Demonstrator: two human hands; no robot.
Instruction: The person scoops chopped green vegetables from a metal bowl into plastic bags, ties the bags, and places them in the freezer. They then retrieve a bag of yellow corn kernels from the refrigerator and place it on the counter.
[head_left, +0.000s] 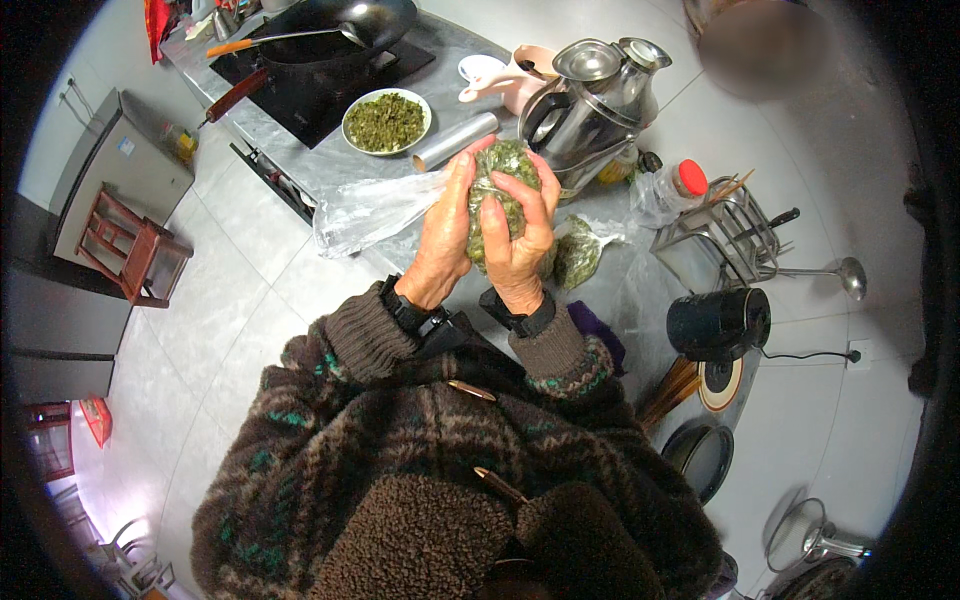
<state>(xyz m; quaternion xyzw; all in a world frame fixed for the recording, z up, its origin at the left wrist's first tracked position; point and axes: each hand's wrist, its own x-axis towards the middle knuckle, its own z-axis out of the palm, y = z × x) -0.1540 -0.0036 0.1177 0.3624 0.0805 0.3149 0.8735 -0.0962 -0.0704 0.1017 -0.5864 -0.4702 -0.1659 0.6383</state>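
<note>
Between my left hand (448, 225) and my right hand (521, 225) is a clear plastic bag of chopped greens (510, 156), pressed from both sides above the counter. The bag's loose, unfilled end (375, 211) trails out to the left, past my left hand. Just right of my right hand, a second knotted bag of greens (577, 255) lies on the grey counter. A white bowl of chopped greens (387, 121) stands beyond my hands, with a roll of plastic film (456, 141) beside it.
A black wok (337, 37) sits on the cooktop (300, 112) at the upper left. Steel kettles (589, 120) stand close beyond my right hand. A red-lidded jar (690, 178), a utensil rack (720, 240) and a black electric kettle (716, 322) line the wall side. A wooden chair (135, 251) stands left.
</note>
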